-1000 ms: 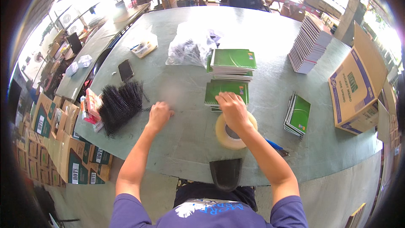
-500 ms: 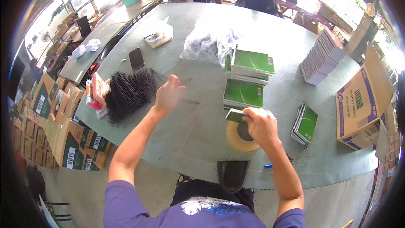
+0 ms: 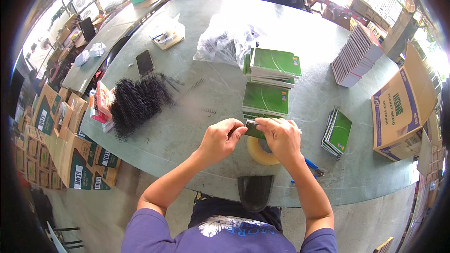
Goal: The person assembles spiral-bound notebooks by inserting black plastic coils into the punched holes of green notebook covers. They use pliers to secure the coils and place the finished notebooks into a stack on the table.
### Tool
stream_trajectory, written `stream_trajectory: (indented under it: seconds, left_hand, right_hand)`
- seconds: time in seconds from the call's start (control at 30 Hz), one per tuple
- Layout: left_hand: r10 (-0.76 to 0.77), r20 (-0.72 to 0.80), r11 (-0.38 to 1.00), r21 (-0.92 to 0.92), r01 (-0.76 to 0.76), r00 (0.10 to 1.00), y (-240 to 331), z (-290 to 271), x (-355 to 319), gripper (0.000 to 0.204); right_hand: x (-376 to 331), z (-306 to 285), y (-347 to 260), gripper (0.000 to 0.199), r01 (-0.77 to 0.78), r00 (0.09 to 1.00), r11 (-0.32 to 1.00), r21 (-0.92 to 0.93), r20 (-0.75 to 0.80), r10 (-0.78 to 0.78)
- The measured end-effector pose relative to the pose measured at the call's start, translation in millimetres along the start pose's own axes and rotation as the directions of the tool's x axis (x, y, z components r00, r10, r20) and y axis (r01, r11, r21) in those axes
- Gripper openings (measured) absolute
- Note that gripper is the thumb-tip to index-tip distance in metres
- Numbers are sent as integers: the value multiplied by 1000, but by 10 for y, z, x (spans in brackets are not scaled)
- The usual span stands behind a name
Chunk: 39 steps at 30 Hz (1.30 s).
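Just above a yellowish roll of tape [image 3: 254, 152], my right hand [image 3: 280, 137] grips a small green memo notebook [image 3: 253, 128]. My left hand [image 3: 222, 137] is closed in a pinch at the notebook's left edge; what sits between its fingertips is hidden. Stacks of green notebooks [image 3: 265, 97] stand right behind the hands. To the left lies a heap of black spiral coils [image 3: 139, 104], and a single loose coil [image 3: 209, 110] rests between the heap and the hands. Several spiral-bound green notebooks [image 3: 339, 133] lie on the right.
A cardboard box [image 3: 398, 112] and a tall stack of spiral notebooks [image 3: 355, 58] occupy the right side. Blue-handled pliers [image 3: 313, 166] lie beside my right forearm. A black curved piece [image 3: 256, 193] sits at the near edge. Farther back are a plastic bag [image 3: 222, 42] and a phone [image 3: 145, 63].
My left hand has moved right, from beside the coil heap to the notebook's edge. My right hand still grips the notebook, now a little farther left.
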<state>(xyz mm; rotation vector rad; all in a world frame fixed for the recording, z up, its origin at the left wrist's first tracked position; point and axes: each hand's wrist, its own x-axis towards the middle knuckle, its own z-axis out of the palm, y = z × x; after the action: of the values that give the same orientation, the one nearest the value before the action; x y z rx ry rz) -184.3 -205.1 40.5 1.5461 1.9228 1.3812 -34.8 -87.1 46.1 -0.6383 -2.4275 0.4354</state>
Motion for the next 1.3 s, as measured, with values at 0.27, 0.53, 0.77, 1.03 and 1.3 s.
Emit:
stream_trajectory:
  seconds: [0.27,0.53,0.77,1.03,1.3]
  left_hand:
    - [-55,-98,998,17,57,994,-63,50,-8,14]
    - [51,130,991,114,-66,990,-75,-252,138,13]
    - [108,155,958,247,-144,982,-46,-298,154,22]
    - [226,312,869,363,-335,923,-62,440,-834,45]
    - [300,-153,950,133,-281,942,186,-101,-90,39]
  right_hand:
    - [-3,-29,-39,11,7,999,999,38,49,-9]
    - [31,86,-121,11,61,998,998,-36,17,-60]
    - [47,109,-196,19,66,996,988,143,-67,-57]
    - [49,-85,-80,17,-35,999,991,131,2,35]
    - [-387,-172,663,20,-412,903,502,761,266,337]
